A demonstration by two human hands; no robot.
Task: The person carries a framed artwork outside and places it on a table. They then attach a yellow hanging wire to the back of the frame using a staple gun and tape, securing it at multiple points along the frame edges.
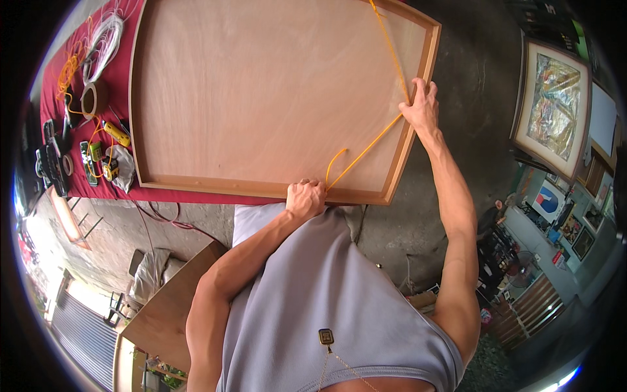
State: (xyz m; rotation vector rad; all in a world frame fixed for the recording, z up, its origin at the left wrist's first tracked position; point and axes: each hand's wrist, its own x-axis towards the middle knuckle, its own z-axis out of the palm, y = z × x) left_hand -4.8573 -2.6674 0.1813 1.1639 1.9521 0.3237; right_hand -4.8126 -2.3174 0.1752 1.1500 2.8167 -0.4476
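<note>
A large wooden picture frame (274,85) lies face down on a dark red cloth, its plywood back up. A yellow cord (369,147) runs across the back near the right corner. My left hand (305,198) is closed at the frame's near rail, gripping the cord's lower end, where a short loop sticks up. My right hand (421,104) rests on the frame's right rail, fingers over the edge, pinning the cord where it bends. From there the cord continues up toward the far rail.
On the red cloth (117,85) left of the frame lie a roll of tape (93,99), coiled white wire (104,42), orange cord, and several yellow and black tools (108,160). A framed picture (552,101) leans at the right. A wooden board (170,300) sits low on the left.
</note>
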